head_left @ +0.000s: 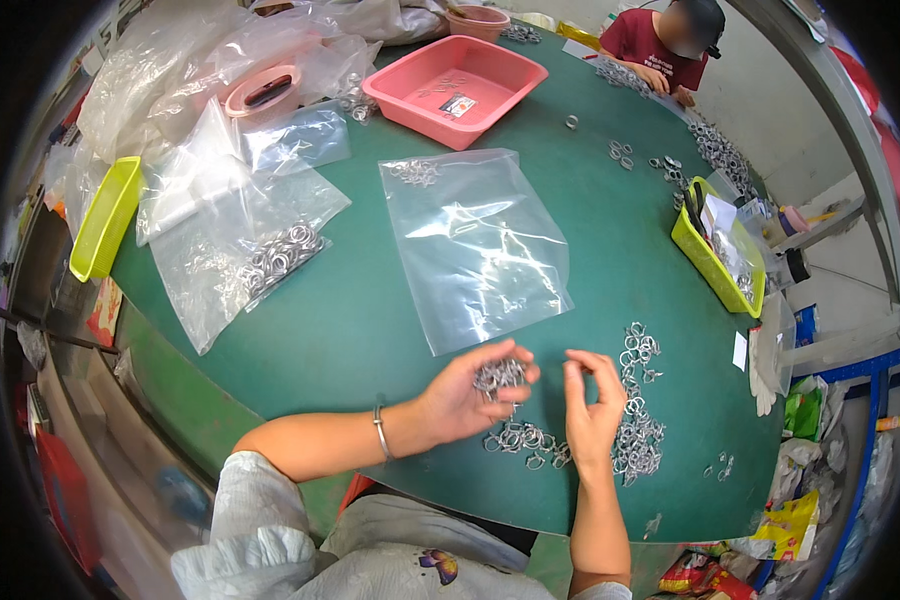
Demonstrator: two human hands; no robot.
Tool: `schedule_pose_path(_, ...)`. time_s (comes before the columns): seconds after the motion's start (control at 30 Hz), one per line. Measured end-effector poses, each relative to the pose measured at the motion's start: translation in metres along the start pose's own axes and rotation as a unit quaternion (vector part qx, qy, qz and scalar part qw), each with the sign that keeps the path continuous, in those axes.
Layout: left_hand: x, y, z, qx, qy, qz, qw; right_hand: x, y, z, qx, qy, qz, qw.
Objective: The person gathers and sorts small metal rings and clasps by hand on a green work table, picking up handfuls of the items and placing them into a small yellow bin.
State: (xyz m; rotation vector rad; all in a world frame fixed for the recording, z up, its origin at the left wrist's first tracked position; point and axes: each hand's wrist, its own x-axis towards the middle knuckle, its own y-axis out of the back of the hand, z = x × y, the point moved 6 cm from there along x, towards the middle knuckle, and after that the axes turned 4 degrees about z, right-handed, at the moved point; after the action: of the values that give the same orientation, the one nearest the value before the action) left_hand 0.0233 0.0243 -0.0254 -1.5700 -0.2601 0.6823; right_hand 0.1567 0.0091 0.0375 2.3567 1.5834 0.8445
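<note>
My left hand (467, 392) is cupped, its fingers curled around a handful of small silver metal rings (500, 377). To its right, my right hand (595, 405) is raised just above the table with thumb and forefinger apart, and nothing shows between them. Beside and partly behind that hand lies a loose pile of the same rings (638, 440). More loose rings (523, 438) lie below my left hand. Ahead of both hands a clear plastic bag (480, 265) lies flat on the green table (340, 370), with several small rings inside its far corner.
Another clear bag of rings (280, 255) lies at left, near a yellow-green basket (110, 220). A pink tray (400, 105) stands at the back. At right is a yellow-green basket (715, 255) with mixed items. A co-worker (650, 50) sits at the far right by more rings.
</note>
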Motion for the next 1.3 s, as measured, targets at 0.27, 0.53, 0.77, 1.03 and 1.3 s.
schedule_pose_path(0.27, -0.002, -0.015, 0.039, 0.077, -0.150, 0.006, 0.986, -0.019, -0.047, -0.002, -0.107, 0.113, -0.206, 0.966)
schedule_pose_path(0.53, -0.003, -0.008, 0.038, 0.195, -0.221, 0.084, 0.952, -0.010, -0.019, 0.023, -0.064, -0.066, -0.259, 0.961)
schedule_pose_path(0.77, 0.000, 0.006, 0.033, 0.161, -0.135, 0.030, 0.977, -0.011, -0.013, 0.022, -0.103, 0.005, -0.273, 0.957)
schedule_pose_path(1.03, -0.005, -0.013, 0.026, 0.490, -0.220, 0.096, 0.838, -0.006, 0.003, 0.042, 0.107, -0.192, -0.225, 0.949)
schedule_pose_path(1.3, 0.000, -0.010, 0.010, 0.615, -0.219, 0.067, 0.755, -0.004, 0.005, 0.025, 0.068, -0.159, -0.169, 0.970)
